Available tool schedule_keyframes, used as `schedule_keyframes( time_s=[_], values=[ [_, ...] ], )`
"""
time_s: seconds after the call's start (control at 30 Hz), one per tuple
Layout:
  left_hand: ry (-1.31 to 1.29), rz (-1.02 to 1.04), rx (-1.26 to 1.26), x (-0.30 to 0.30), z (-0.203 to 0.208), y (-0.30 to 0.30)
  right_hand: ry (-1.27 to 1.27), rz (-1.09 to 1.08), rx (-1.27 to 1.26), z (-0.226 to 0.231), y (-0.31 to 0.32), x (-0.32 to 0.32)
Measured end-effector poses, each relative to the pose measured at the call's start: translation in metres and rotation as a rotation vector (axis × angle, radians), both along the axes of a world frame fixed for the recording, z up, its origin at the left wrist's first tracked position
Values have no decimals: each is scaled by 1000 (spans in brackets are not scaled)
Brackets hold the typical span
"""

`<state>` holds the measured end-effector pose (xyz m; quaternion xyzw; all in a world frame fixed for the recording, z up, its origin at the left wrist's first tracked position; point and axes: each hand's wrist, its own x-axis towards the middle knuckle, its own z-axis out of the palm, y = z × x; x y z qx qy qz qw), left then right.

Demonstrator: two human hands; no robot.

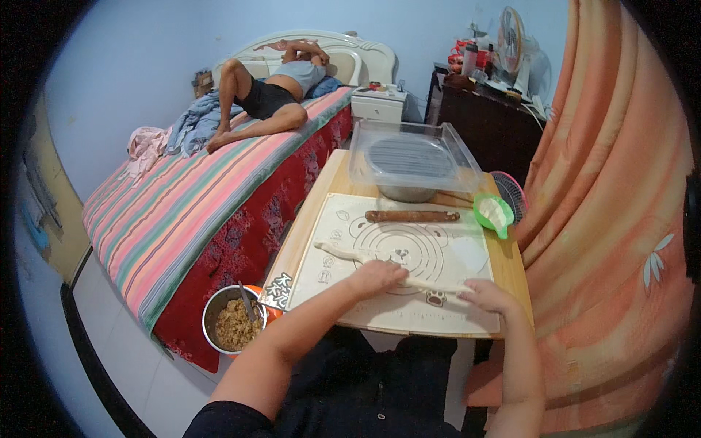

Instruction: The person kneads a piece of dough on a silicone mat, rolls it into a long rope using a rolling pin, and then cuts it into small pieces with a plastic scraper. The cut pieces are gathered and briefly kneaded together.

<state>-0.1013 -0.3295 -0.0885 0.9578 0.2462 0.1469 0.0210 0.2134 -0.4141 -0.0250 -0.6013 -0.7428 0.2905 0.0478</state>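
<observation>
A long pale rope of dough (340,252) lies slantwise across a printed kneading mat (321,292) on a small wooden table. My left hand (377,279) is closed over the middle of the rope, hiding a stretch of it. At the rope's right end, my right hand (488,296) grips the dough between thumb and fingers. Beyond both hands, a wooden rolling pin (412,217) rests on the mat's far part. White flour (467,254) is spread at the mat's right side.
A clear plastic box (358,157) and a round metal bowl (405,194) stand at the table's (518,296) far end. Right of the mat sits a green scoop (482,212) of flour. A pot of filling (237,325) stands lower left. Someone lies on the striped bed (212,197).
</observation>
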Motion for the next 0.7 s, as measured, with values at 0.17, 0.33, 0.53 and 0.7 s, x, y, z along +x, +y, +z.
schedule_keyframes(
  time_s=[0.17,0.33,0.53,0.7],
  values=[
    [179,113,64,-27,0,2,-192,-145,176,8,-13,-20],
    [86,141,126,-38,-8,9,-362,-1,358,-13,-12,-18],
    [-83,370,-17,-1,-3,14,-283,-232,623,-47,29,-47],
    [89,306,-126,12,-9,-15,-334,-132,419,-57,14,-92]
  ],
)
